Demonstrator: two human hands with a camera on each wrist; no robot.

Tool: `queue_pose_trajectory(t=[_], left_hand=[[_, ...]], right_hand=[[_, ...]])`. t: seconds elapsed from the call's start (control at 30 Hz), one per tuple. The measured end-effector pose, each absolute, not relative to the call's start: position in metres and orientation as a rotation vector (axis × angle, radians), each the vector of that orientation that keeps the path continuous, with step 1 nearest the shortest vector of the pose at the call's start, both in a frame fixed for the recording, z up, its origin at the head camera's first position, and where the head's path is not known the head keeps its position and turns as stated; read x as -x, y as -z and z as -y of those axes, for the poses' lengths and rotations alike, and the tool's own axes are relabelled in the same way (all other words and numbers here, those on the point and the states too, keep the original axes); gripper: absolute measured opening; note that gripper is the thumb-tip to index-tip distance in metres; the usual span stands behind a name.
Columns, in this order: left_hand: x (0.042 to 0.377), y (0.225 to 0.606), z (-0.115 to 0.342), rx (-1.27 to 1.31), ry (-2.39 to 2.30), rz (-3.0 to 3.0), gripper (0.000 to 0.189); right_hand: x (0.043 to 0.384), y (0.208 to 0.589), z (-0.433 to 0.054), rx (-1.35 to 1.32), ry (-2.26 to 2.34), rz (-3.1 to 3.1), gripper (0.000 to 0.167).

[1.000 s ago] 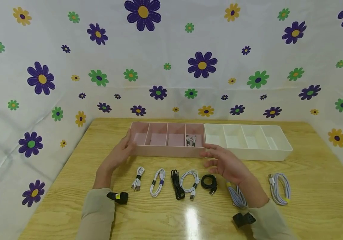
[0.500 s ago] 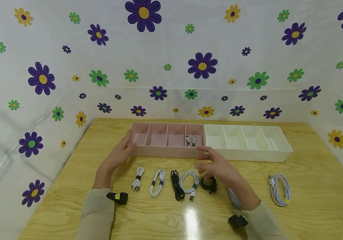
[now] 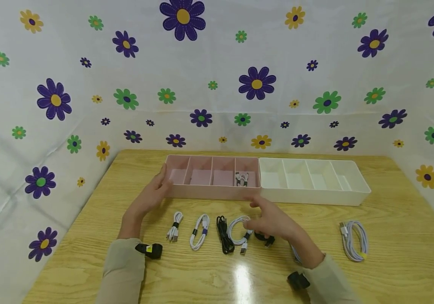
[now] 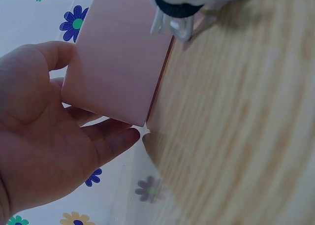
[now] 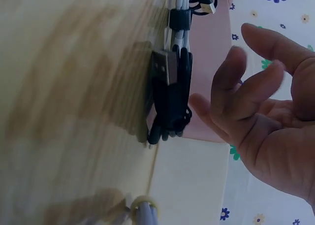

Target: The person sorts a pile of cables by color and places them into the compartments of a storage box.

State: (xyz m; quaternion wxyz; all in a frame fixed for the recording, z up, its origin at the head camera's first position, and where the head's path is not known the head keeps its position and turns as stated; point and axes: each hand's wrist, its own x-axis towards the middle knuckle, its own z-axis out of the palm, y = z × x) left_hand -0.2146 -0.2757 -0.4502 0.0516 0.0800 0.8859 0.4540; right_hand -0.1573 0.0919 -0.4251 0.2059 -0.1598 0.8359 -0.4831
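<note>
My left hand (image 3: 148, 196) rests at the left end of the pink divided tray (image 3: 209, 192). In the left wrist view its thumb touches one edge and its fingers (image 4: 115, 145) lie loosely along the end wall. My right hand (image 3: 271, 217) hovers with relaxed, slightly bent fingers in front of the pink tray's right end, holding nothing. It partly covers a coiled black cable (image 3: 268, 241), seen as a black bundle with a USB plug (image 5: 170, 67) in the right wrist view. One small white cable (image 3: 242, 179) lies in the pink tray's rightmost compartment.
A cream divided tray (image 3: 315, 196) adjoins the pink one's right end. In a row before them lie two white cables (image 3: 175, 227), a black cable (image 3: 224, 235), a looped white cable (image 3: 243, 247) and a greyish cable (image 3: 295, 253) behind my wrist. Another greyish cable (image 3: 347, 242) lies far right.
My right hand has moved left and toward me, from the joint between the trays to over the coiled black cable. My left hand stays at the pink tray's end.
</note>
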Motion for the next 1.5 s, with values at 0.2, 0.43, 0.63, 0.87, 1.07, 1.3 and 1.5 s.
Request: queue_pose_trajectory(t=[0.2,0.43,0.63,0.87,1.07,1.3,1.5], left_hand=[[0.212,0.453,0.272,-0.257,-1.389,-2.694,0.069],[0.213,0.451,0.27,-0.249,-1.38,-2.702,0.069],[0.214,0.45,0.271,-0.244,-1.381,-2.695,0.07],[0.214,0.45,0.273,-0.238,-1.372,-2.699,0.07],[0.213,0.449,0.273,-0.238,-1.373,-2.701,0.072],[0.215,0.45,0.275,-0.232,-1.38,-2.699,0.071],[0.215,0.45,0.277,-0.247,-1.384,-2.699,0.071]], right_hand=[[0.157,0.419,-0.089,0.486,1.218,-2.421,0.073],[0.163,0.418,-0.083,0.561,1.025,-2.523,0.074],[0.166,0.423,-0.08,0.537,0.946,-2.517,0.079],[0.166,0.427,-0.075,0.529,0.859,-2.52,0.077],[0.167,0.428,-0.074,0.585,0.827,-2.526,0.07],[0.17,0.43,-0.073,0.692,0.804,-2.519,0.06],[0.17,0.431,-0.072,0.701,0.783,-2.526,0.058]])
